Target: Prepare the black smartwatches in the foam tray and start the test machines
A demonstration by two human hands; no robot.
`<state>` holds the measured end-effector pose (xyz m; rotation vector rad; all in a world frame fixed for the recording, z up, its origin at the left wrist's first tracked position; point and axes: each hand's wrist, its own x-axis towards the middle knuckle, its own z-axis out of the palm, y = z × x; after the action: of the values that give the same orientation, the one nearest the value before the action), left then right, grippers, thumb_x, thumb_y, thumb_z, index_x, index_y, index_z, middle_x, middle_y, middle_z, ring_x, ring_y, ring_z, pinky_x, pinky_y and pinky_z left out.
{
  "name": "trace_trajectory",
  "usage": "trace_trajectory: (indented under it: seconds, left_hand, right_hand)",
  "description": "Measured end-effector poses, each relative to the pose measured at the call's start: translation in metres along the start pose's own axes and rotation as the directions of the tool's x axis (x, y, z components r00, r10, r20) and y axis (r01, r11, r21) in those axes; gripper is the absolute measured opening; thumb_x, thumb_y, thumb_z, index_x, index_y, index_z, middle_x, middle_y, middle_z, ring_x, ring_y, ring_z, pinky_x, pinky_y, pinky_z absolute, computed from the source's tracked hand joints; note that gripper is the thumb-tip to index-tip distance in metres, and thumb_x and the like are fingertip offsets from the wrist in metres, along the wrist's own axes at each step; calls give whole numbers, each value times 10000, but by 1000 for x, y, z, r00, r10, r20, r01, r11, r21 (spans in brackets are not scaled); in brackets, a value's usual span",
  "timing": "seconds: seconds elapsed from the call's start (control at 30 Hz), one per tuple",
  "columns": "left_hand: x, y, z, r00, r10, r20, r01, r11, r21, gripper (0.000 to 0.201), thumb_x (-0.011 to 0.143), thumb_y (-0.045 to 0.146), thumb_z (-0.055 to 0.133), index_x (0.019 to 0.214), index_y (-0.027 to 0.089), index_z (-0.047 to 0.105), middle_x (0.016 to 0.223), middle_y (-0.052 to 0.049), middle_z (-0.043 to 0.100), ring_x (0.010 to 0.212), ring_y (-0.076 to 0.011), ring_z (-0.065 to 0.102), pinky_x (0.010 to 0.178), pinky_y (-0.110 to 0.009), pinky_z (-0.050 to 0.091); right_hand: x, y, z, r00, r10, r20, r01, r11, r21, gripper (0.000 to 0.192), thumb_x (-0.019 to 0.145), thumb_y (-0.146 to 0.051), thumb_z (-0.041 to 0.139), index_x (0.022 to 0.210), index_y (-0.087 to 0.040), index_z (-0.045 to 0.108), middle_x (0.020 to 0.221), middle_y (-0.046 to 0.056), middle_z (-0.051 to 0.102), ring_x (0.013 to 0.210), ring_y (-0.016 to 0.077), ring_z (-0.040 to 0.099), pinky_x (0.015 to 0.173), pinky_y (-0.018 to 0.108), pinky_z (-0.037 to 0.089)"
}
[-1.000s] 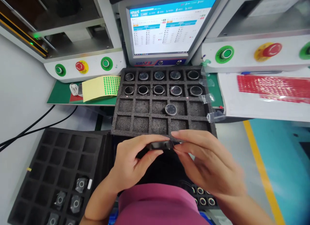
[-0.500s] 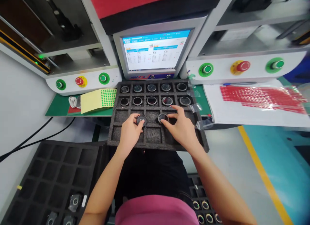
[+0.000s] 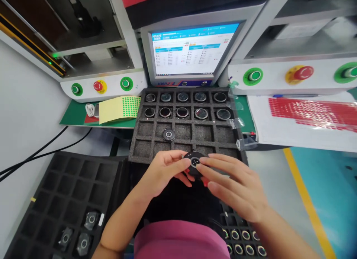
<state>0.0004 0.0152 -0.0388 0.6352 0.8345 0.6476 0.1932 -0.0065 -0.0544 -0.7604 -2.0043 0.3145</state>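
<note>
— Disc (image 3: 194, 163) is sitting where?
— Both hands, left (image 3: 163, 175) and right (image 3: 237, 186), are pinching it in closed fingers at the foam tray's (image 3: 145, 140) near edge.
— Progress?
— Two far rows are holding ten; one more (image 3: 169, 134) is lying behind; the rest are waiting.

- Bright, even overhead light is filling the scene, casting only soft shadows inside the cells of the dark grey foam tray (image 3: 145, 129).
- The glowing blue-and-white monitor screen (image 3: 192, 48) is washing out, its text unreadable.
- Wide-lens distortion is bending the white machine panels (image 3: 292, 78) at the edges.
- The right hand (image 3: 237, 188) is showing slight motion blur, perhaps also the left hand (image 3: 160, 173).
</note>
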Motion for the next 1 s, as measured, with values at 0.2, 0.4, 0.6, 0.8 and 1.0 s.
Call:
trace_trajectory:
  seconds: [0.2,0.4,0.6,0.8,1.0]
  left_hand:
    - [-9,-5,3,987,107,-119,-121,986,-115,338,688,318,887,801,133,627,710,11,695,623,-96,699,620,-172,595]
    - [-6,-16,6,926,311,-213,-312,950,30,362,713,365,863,919,162,644,903,-39,752,872,-179,742,845,-286,597]
    - [-6,-24,9,829,546,-124,-525,834,169,158,807,258,792,942,199,736,908,-27,753,815,-122,699,733,-206,564]
    - [-20,-15,8,700,710,74,-653,595,469,132,856,188,728,984,215,748,932,-39,748,860,-148,700,771,-240,568]
    - [-25,-11,0,683,696,222,-649,439,621,185,882,196,709,1062,231,738,928,-25,767,841,-136,710,768,-227,567]
  right_hand:
    - [2,3,14,984,-149,-94,129,972,-198,224,816,-97,695,989,-218,620,945,49,776,949,227,744,813,396,659]
    - [2,-21,32,777,436,-454,-318,894,314,501,744,4,728,1166,-247,624,929,17,706,858,172,713,793,326,625]
    - [7,-32,38,696,643,-318,-385,709,591,440,765,11,722,1115,-242,637,913,-3,700,848,125,714,834,248,613]
    - [9,-39,27,776,557,-296,-315,748,584,478,730,52,723,1108,-229,643,898,-1,711,804,145,712,739,262,627]
    - [4,-41,10,861,448,-240,-287,818,499,581,730,65,702,1200,-263,601,893,8,736,799,184,714,710,333,640]
